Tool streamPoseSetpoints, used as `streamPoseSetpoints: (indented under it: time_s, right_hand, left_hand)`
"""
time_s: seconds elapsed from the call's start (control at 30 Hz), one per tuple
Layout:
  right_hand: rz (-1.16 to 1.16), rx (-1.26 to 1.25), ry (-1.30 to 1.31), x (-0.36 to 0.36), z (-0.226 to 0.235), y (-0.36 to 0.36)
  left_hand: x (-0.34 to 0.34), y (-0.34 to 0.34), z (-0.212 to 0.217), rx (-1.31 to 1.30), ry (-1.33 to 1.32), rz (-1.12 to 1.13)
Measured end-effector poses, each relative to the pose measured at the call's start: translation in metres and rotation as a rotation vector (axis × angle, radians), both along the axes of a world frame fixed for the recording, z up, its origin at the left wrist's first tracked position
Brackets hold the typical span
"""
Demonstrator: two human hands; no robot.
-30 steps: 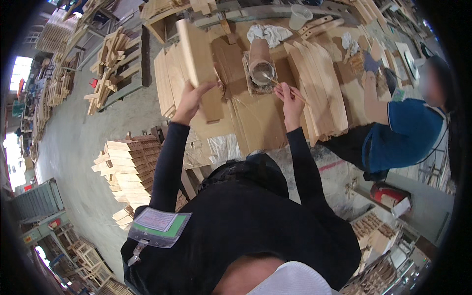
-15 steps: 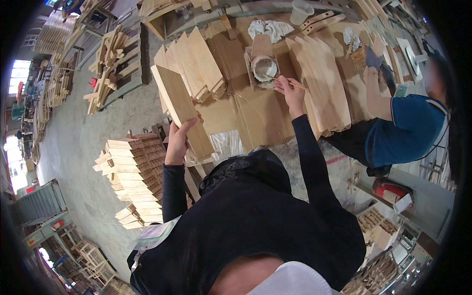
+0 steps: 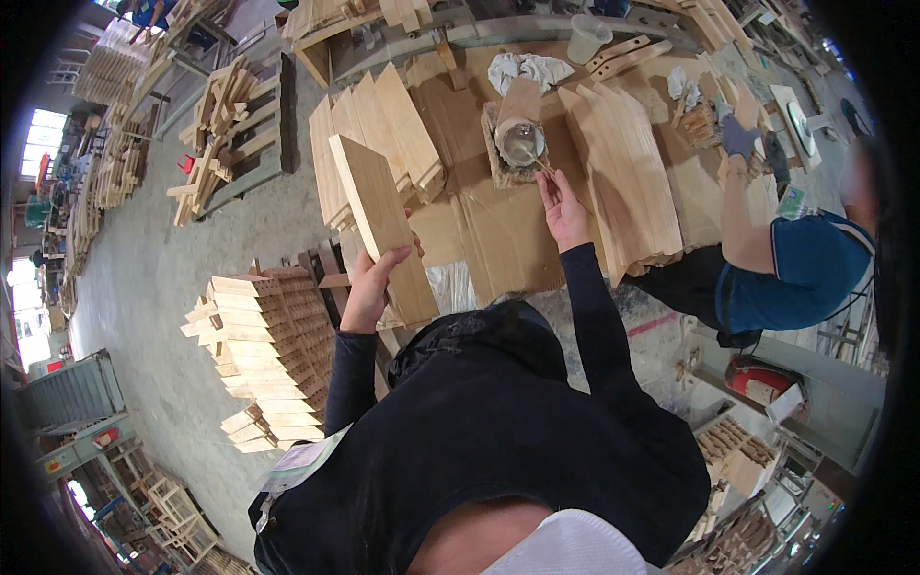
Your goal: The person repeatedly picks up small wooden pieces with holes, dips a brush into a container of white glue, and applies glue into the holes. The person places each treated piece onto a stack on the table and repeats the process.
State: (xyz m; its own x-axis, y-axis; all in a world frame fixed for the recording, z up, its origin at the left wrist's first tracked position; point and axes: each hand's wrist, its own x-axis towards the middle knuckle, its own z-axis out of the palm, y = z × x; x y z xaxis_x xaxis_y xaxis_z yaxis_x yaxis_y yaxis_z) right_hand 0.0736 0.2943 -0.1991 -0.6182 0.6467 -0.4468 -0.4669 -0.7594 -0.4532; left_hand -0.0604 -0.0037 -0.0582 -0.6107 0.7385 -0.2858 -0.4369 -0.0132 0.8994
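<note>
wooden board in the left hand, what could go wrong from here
The left hand grips the wooden board only at its lower end, tilted over the bench edge, so it might slip toward the stacked slats. The right hand holds a thin stick at the bowl; a bump could spill it onto the cardboard.

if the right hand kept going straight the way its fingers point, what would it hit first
Probably the round metal bowl of pale liquid, just beyond the right hand, whose thin stick already reaches the rim. Depth is hard to judge.
</note>
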Motion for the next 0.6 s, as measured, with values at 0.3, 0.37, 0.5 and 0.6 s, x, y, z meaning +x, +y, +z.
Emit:
streamPoseSetpoints:
  time_s: [0.3,0.37,0.5,0.6]
  right_hand:
    - [-0.022,0.076,0.048,0.009,-0.001,0.004]
    - [-0.009,0.051,0.033,0.009,-0.002,0.009]
    - [-0.010,0.001,-0.056,0.012,0.008,0.012]
    - [0.013,0.058,-0.095,0.013,0.012,0.016]
  left_hand:
    - [0.005,-0.001,0.001,0.182,-0.294,0.080]
    - [0.006,-0.005,-0.005,0.179,-0.286,0.131]
    - [0.008,-0.006,0.011,0.101,-0.158,0.129]
    - [-0.001,-0.013,-0.005,0.101,-0.033,0.105]
